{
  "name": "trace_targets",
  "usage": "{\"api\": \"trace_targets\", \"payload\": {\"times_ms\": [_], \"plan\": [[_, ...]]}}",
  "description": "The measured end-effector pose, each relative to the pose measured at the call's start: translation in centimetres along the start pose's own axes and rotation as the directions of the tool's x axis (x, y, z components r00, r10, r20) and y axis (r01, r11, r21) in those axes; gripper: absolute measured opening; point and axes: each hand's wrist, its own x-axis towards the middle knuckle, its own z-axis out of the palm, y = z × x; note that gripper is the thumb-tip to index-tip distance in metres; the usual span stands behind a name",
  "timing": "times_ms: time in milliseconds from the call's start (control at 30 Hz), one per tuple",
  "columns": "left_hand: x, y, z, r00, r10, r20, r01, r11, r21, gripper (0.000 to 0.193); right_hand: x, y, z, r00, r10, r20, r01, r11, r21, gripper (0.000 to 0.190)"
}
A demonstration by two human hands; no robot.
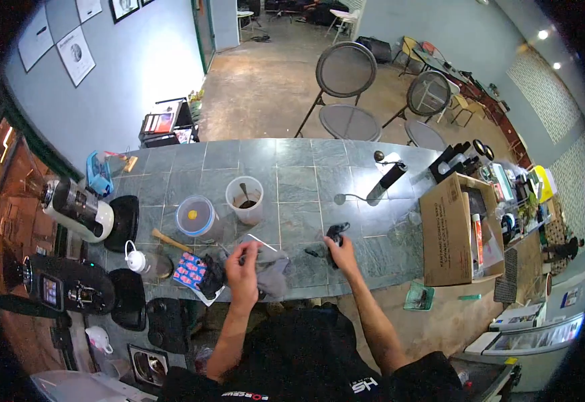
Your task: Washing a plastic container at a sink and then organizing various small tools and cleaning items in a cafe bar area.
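Observation:
My right hand (342,255) is closed around a small black object (336,232), its exact kind unclear, near the front edge of the tiled counter. A small dark piece (311,252) lies just left of it. My left hand (242,274) is raised with fingers bent, over a crumpled grey cloth (274,274); whether it holds anything is hard to see. Beyond it are a lidded plastic tub (195,217) and an open plastic tub (245,200) with a spoon and dark contents. A black manual coffee grinder (392,176) with a crank handle stands farther back.
At the left are a white coffee grinder (84,213), a black machine (79,289) with a screen, a white-capped bottle (144,262), a wooden-handled brush (172,240) and a patterned blue item (190,270). An open cardboard box (443,236) stands right; chairs (347,70) are beyond the counter.

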Motion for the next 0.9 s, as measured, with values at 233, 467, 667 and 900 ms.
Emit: {"api": "trace_targets", "payload": {"times_ms": [233,467,667,900], "plan": [[-1.7,-1.0,-0.7,0.998,-0.046,0.04,0.047,0.999,-0.01,0.022,1.6,-2.0,1.4,0.67,-0.678,-0.303,0.357,0.652,-0.669,0.054],[-3.2,-2.9,0.4,0.983,-0.154,0.099,0.154,0.988,0.004,0.022,-0.7,-0.7,2.5,0.793,-0.609,0.028,0.336,0.398,-0.854,0.07],[-2.9,-3.8,1.9,0.869,-0.351,0.348,0.409,0.906,-0.107,0.028,-1.5,-3.0,-2.3,0.682,-0.703,-0.204,0.33,0.544,-0.772,0.078],[-3.1,-2.2,7.1,0.746,-0.43,0.507,0.563,0.816,-0.136,0.033,3.5,0.6,-20.6,0.505,-0.566,-0.652,0.001,0.756,-0.655,0.074]]}}
